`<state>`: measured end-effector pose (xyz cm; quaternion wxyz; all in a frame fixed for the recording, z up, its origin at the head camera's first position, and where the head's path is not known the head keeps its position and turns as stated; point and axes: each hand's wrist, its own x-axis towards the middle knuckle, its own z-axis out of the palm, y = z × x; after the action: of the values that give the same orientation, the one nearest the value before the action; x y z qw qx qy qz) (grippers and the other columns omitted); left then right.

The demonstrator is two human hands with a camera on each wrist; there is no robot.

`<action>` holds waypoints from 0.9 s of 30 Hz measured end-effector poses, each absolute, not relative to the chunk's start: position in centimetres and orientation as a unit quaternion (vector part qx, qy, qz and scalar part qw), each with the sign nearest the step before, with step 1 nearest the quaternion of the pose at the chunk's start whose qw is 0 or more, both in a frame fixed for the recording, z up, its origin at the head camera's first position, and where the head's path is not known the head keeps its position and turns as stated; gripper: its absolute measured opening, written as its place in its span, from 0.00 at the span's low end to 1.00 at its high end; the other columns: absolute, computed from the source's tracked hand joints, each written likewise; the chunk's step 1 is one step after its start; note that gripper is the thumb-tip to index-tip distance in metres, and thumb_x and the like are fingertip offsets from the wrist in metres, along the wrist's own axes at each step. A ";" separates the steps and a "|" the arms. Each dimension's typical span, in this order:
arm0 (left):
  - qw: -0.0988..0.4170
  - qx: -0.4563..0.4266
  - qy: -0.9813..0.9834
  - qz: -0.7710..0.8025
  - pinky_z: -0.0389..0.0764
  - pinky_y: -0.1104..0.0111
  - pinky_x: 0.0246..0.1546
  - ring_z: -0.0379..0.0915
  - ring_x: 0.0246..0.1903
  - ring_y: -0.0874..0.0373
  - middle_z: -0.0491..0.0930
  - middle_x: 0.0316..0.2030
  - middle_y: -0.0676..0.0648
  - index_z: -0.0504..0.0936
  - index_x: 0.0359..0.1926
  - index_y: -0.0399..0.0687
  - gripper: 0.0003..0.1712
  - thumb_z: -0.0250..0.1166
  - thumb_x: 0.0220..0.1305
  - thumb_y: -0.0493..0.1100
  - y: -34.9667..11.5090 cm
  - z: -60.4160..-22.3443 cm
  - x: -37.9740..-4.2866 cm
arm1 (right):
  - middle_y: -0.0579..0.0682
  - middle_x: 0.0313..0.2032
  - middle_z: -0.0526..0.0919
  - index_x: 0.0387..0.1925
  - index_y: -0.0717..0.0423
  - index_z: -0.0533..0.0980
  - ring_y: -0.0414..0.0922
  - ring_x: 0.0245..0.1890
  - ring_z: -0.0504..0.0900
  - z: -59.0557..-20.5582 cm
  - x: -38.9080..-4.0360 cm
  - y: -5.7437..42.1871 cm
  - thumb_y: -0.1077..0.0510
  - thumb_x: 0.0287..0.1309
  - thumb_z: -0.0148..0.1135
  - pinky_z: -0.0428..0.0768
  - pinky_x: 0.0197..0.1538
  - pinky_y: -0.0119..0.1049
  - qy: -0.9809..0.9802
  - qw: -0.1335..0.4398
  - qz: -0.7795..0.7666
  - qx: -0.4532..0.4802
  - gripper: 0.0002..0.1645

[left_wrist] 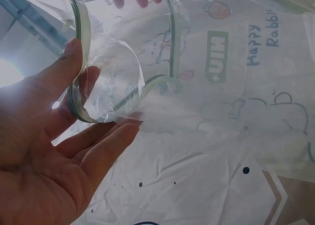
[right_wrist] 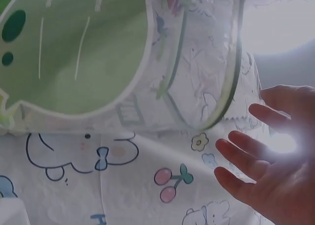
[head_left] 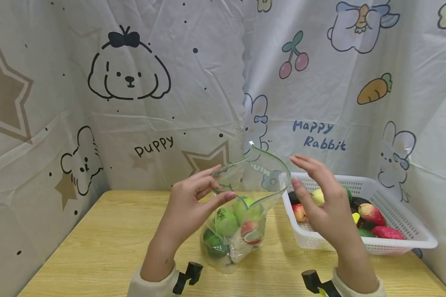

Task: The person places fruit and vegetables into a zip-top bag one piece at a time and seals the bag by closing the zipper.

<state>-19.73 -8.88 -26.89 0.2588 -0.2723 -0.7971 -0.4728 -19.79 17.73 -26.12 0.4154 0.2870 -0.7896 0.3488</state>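
Note:
A clear zip bag (head_left: 266, 181) with a green zip rim stands on the table, its mouth spread wide. Inside it are round green fruits (head_left: 226, 222), a dark green one (head_left: 212, 244) lower down and a red piece (head_left: 250, 231). My left hand (head_left: 189, 206) holds the left side of the rim between thumb and fingers, as the left wrist view shows around the zip strip (left_wrist: 81, 102). My right hand (head_left: 325, 202) is beside the right side of the mouth, fingers spread and holding nothing. In the right wrist view its fingertips (right_wrist: 224, 146) are apart from the rim.
A white plastic basket (head_left: 301, 240) stands at the right on the wooden table (head_left: 107, 239). It holds several fruits and vegetables, among them a red-and-yellow one (head_left: 371, 213) and a pink-red one (head_left: 387, 232). A printed cloth (head_left: 208, 103) hangs behind and at the sides.

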 end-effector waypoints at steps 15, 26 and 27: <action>0.255 -0.269 -0.795 -0.480 0.82 0.61 0.49 0.71 0.57 0.57 0.76 0.59 0.46 0.78 0.22 0.52 0.16 0.66 0.50 0.58 -8.9 -27.0 -19.8 | 0.67 0.59 0.70 0.61 0.55 0.68 0.63 0.52 0.70 -28.6 -23.2 23.6 0.53 0.63 0.54 0.73 0.49 0.72 -0.897 0.331 0.264 0.127 0.26; 0.256 -0.273 -0.796 -0.476 0.82 0.62 0.49 0.70 0.57 0.57 0.76 0.59 0.46 0.78 0.22 0.52 0.16 0.67 0.50 0.58 -9.0 -26.9 -19.7 | 0.71 0.58 0.68 0.61 0.62 0.65 0.66 0.54 0.68 -31.9 -26.3 25.6 0.48 0.65 0.50 0.72 0.52 0.71 -0.945 0.200 0.246 0.085 0.29; 0.255 -0.273 -0.796 -0.476 0.82 0.62 0.49 0.70 0.57 0.57 0.76 0.59 0.46 0.78 0.22 0.52 0.16 0.67 0.50 0.58 -8.9 -26.8 -19.7 | 0.72 0.58 0.68 0.61 0.63 0.65 0.67 0.55 0.67 -32.4 -26.7 25.8 0.48 0.65 0.51 0.71 0.53 0.71 -0.949 0.182 0.244 0.084 0.30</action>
<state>-19.72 -8.94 -26.85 0.2548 -0.2728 -0.7960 -0.4765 -26.67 25.78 -32.36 0.1822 0.0837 -0.9487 0.2445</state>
